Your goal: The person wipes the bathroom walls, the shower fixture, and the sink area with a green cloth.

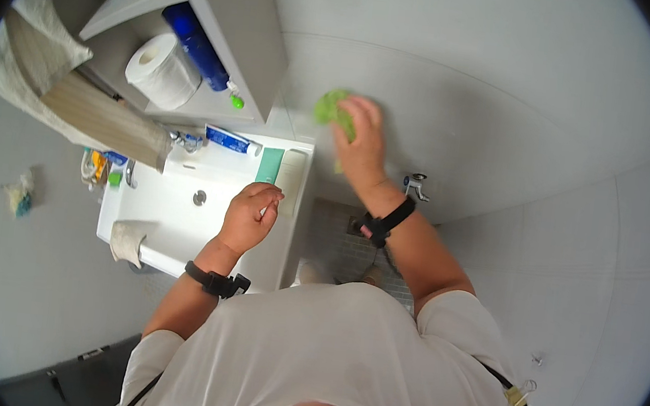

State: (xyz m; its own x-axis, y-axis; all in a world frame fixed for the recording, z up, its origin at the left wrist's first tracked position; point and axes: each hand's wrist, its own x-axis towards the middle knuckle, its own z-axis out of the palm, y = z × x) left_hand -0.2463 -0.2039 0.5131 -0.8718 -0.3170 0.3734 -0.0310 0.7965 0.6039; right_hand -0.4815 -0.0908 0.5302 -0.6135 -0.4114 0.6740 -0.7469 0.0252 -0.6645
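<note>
My right hand (362,141) grips a crumpled green cloth (331,107) at the light grey tiled wall (460,128), right of the shelf unit; contact with the wall is partly hidden by the hand. My left hand (251,215), its fingers curled, is over the right part of the white washbasin (165,233), near a teal flat box (270,165) and a pale long item (290,181) on the rim. Whether the left hand holds anything small I cannot tell. A blue and white tube (230,140) lies on the basin's back ledge.
An open shelf unit (233,6) holds a toilet paper roll (165,70) and a blue can (196,44). A metal tap (417,186) juts from the wall beyond my right wrist. A beige cloth (127,242) hangs over the basin's front left edge.
</note>
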